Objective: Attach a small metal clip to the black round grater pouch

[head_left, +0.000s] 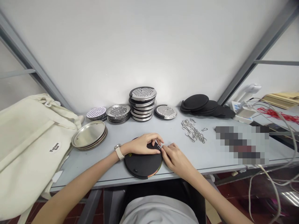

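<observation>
A round black disc (143, 166) with a strip of coloured edge lies at the table's front, in front of my body. My left hand (146, 143) arches over its far half, fingers curled, thumb stretched along the top. At the disc's right rim a small metal snap hook (159, 147) shows between the left thumb and forefinger. My right hand (174, 156) is closed in a pinch at that same hook, its fingertips meeting the left hand's. What the right fingertips cover is hidden. Several loose metal snap hooks (193, 132) lie in a heap to the right.
Along the wall stand a tall stack of round metal graters (143, 104), lower grater stacks (118, 112) and a single grater (166, 111). Round metal plates (90, 135) sit left, beside a cream bag (30, 146). Black round discs (196, 102) and a power strip (243, 115) are right.
</observation>
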`<state>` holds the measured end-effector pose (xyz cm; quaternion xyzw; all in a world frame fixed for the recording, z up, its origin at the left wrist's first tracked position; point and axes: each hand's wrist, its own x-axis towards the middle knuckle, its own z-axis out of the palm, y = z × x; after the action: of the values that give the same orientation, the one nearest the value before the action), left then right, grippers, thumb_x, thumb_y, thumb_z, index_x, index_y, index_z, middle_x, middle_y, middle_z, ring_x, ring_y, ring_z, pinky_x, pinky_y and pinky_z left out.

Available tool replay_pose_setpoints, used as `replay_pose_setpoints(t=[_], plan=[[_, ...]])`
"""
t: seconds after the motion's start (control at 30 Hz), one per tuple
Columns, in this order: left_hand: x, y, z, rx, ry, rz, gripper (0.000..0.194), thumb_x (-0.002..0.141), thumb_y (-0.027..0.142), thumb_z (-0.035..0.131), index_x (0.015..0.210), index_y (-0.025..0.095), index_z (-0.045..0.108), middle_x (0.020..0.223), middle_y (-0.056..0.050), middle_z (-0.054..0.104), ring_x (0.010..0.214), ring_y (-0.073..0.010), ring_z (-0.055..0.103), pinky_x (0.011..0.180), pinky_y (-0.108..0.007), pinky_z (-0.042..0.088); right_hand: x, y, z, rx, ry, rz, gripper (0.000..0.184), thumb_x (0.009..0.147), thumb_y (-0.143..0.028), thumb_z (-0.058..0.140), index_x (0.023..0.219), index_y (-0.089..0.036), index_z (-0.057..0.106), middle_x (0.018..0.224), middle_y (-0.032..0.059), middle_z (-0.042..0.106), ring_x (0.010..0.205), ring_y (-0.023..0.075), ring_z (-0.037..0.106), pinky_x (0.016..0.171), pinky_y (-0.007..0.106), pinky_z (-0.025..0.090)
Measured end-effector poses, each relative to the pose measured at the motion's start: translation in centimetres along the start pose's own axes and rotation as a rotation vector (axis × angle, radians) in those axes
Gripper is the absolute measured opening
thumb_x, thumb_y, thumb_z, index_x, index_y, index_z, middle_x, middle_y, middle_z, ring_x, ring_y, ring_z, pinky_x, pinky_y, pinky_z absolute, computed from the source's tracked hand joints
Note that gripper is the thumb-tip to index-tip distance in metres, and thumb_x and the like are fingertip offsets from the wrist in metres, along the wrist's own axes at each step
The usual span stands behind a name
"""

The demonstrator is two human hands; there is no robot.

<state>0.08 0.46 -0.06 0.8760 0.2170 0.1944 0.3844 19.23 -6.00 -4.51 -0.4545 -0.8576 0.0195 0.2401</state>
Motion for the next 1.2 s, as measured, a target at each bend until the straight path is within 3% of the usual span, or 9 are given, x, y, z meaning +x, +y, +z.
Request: replay_pose_setpoints(t=[0.5, 1.2], plan=[[0.01, -0.02, 0.07, -0.066, 0.011, -0.022, 0.036, 0.077, 0.022, 0.066, 0.110, 0.017, 0.054, 0.097, -0.006, 0.064, 0.080, -0.0123, 0.057, 0.071, -0.024, 0.046, -0.02, -0.07, 0.14, -0.011, 0.004, -0.001, 0.027, 0.094, -0.018, 0.033, 0.069, -0.020, 0.045, 0.059, 0.0005, 0.051, 0.060, 0.0164, 0.047, 0.066, 0.030, 0.036], [0.07, -0.07, 0.13, -0.116, 0.004, -0.045, 0.034, 0.077, 0.022, 0.066, 0.109, 0.016, 0.056, 0.093, -0.006, 0.063, 0.078, -0.0113, 0.054, 0.074, -0.025, 0.047, -0.25, -0.32, 0.36, -0.130, 0.043, 0.010, 0.027, 0.094, -0.018, 0.034, 0.071, -0.018, 0.048, 0.058, 0.0010, 0.052, 0.058, 0.0164, 0.047, 0.068, 0.030, 0.033]])
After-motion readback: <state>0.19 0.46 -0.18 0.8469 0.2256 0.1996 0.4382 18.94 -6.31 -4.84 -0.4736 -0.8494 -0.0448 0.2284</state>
